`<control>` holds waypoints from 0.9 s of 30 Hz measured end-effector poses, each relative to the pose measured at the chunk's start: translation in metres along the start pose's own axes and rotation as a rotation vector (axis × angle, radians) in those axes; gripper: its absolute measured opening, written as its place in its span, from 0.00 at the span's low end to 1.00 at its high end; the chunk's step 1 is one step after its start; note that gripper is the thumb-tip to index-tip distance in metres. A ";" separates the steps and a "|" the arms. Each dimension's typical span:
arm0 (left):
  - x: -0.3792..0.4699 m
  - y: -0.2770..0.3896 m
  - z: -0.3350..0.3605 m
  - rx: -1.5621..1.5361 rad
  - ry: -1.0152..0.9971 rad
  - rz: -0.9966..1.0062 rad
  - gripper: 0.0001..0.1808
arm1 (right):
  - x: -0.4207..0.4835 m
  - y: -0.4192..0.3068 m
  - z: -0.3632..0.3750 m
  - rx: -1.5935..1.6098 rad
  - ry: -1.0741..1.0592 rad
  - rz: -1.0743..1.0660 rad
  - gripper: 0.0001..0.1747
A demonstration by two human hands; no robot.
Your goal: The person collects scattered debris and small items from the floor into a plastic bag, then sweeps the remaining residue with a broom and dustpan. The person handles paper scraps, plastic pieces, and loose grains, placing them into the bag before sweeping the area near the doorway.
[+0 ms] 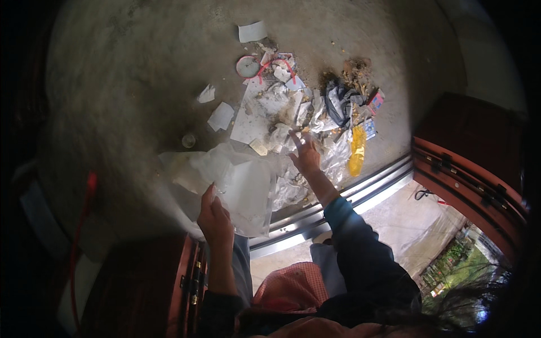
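Note:
My left hand [216, 219] grips the edge of a translucent plastic bag [249, 190], which hangs spread out and has pale contents showing through. Over the litter on the concrete floor, my right hand [306, 156] reaches with its fingers apart; nothing is plainly held in it. Beneath and beyond its fingers lie crumpled white papers and plastic [281, 135]. A dark crumpled plastic bag [337, 101] lies farther right, near a yellow wrapper [357, 152] and a pink box [375, 101]. Red-rimmed round pieces [248, 67] lie at the pile's far end.
A metal door track [291, 228] crosses the floor close to me. Reddish-brown door panels with hinges stand at right [465, 169] and lower left [181, 279]. Loose paper scraps [221, 116] and a small clear round item [189, 140] lie left of the pile. A red cord [80, 241] runs at far left.

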State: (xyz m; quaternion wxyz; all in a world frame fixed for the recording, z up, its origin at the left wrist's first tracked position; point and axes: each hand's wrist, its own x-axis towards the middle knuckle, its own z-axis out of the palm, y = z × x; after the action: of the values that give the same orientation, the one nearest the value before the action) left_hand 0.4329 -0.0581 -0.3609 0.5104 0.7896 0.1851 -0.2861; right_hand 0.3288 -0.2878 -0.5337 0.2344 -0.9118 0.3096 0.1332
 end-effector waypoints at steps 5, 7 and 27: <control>0.001 0.000 -0.001 0.080 -0.009 0.125 0.16 | 0.043 0.023 0.064 -0.321 -0.066 -0.177 0.32; 0.001 0.000 -0.002 0.038 -0.031 0.057 0.16 | 0.052 0.032 0.072 -0.152 -0.056 -0.121 0.25; 0.015 0.001 -0.008 0.099 0.026 0.126 0.16 | 0.082 0.000 -0.004 0.625 0.211 0.430 0.19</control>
State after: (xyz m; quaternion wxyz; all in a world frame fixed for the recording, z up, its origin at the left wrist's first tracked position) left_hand 0.4475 -0.0517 -0.3674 0.4853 0.8276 0.1274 -0.2518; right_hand 0.3931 -0.3311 -0.5618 0.4343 -0.7195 0.5417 -0.0158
